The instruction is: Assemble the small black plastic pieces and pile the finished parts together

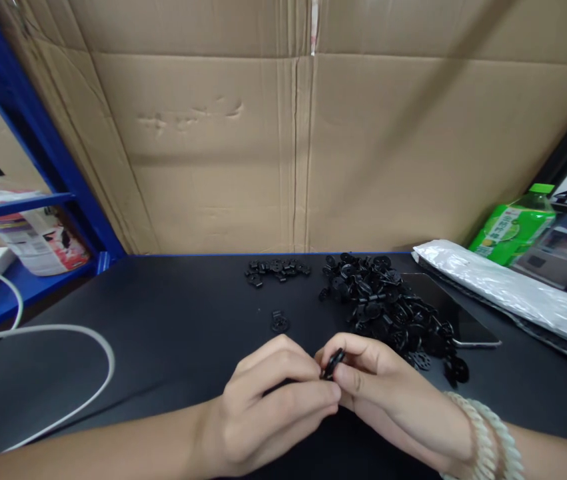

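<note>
Between my two hands, near the front of the dark table, is a small round black plastic part (334, 363). My right hand (388, 387) pinches it between thumb and fingers. From the other side my left hand (276, 400) has its fingers closed at the part's lower left edge; its fingertips are partly hidden. Just beyond my left hand lies a single similar black part (280, 322). A large heap of such black parts (388, 300) lies beyond and beside my right hand.
A smaller group of black parts (278, 268) lies at the table's back. Right of the heap are a dark flat tablet-like device (443, 310) and a silvery wrapped package (508, 293). A white cable (106, 347) loops at left. Cardboard (213, 153) stands behind.
</note>
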{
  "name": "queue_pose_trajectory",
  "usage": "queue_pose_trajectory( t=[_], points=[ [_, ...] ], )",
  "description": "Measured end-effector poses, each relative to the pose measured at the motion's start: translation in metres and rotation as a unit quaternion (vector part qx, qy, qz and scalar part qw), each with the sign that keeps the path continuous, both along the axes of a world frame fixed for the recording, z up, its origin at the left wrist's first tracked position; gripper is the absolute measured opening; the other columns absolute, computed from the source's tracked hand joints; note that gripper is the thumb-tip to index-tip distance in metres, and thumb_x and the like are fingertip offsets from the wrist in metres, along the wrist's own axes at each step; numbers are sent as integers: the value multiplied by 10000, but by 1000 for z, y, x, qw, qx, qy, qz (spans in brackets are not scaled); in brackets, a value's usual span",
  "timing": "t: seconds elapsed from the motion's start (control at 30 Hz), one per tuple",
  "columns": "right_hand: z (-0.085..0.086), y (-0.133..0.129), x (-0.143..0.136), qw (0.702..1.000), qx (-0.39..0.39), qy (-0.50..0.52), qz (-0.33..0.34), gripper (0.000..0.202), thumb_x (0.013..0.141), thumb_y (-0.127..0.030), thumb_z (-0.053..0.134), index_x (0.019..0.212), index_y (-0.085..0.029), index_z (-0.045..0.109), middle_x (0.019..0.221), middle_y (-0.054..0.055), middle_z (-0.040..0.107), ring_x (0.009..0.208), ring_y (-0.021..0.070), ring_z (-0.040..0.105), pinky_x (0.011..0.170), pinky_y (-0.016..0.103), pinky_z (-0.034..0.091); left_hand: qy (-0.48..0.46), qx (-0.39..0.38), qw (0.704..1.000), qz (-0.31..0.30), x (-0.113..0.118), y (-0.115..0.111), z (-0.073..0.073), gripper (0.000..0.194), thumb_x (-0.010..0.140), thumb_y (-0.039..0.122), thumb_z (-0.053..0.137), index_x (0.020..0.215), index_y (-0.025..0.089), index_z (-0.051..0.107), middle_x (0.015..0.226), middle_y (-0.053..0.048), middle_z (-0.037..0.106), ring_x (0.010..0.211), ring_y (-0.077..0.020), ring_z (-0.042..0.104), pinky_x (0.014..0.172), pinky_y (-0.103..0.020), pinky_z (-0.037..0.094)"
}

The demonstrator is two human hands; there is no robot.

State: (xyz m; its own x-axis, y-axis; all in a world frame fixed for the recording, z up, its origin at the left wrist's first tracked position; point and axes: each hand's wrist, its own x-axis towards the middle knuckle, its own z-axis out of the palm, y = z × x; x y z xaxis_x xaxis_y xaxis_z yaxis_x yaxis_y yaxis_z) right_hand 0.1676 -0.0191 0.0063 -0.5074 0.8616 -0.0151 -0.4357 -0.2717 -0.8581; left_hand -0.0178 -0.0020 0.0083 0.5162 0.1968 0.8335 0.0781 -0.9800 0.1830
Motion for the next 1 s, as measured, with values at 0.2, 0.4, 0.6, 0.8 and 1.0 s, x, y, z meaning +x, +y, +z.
queue_pose_trajectory(
  t=[0.2, 0.4, 0.6, 0.8, 1.0],
  points=[
    [3, 2, 4, 999, 9, 30, 35, 76, 884, -237, 588, 886, -161, 594, 799, 18, 592, 693, 105, 576, 686, 260, 446, -38, -89, 995, -19, 5, -2, 2, 242, 810, 92, 657, 1047, 80, 610, 878, -92, 636, 830, -176, 597, 766, -300, 537],
    [-2, 3, 2, 999, 30, -19, 19, 115, 828, -236, 650, 884, -137, 667, 848, 22, 547, 676, 86, 514, 662, 239, 430, -7, -199, 980, 8, 6, 3, -1, 332, 795, 140, 703, 1119, 129, 630, 1054, -112, 610, 926, -183, 598, 816, -282, 520],
    [8, 2, 3, 997, -2, -79, 17, 124, 790, -221, 656, 902, -169, 642, 842, 18, 534, 807, 133, 515, 750, 271, 428, -26, -208, 978, -15, 11, 3, -5, 315, 722, 48, 725, 1020, 120, 652, 891, -92, 656, 833, -185, 609, 770, -300, 529],
    [5, 1, 3, 994, 27, -101, 30, 279, 758, -216, 638, 1026, -233, 564, 942, 30, 575, 952, 185, 520, 884, 357, 403, -1, -211, 977, 19, 12, 2, -10, 222, 747, 84, 680, 960, 138, 646, 791, -53, 654, 676, -135, 600, 761, -291, 535],
    [0, 0, 3, 990, 9, -136, 44, 279, 725, -179, 618, 987, -255, 558, 873, 7, 566, 880, 179, 538, 819, 343, 426, 8, -175, 984, 6, 13, 2, -11, 198, 746, 118, 696, 938, 137, 653, 748, -37, 693, 573, -114, 590, 831, -336, 501]
  ],
)
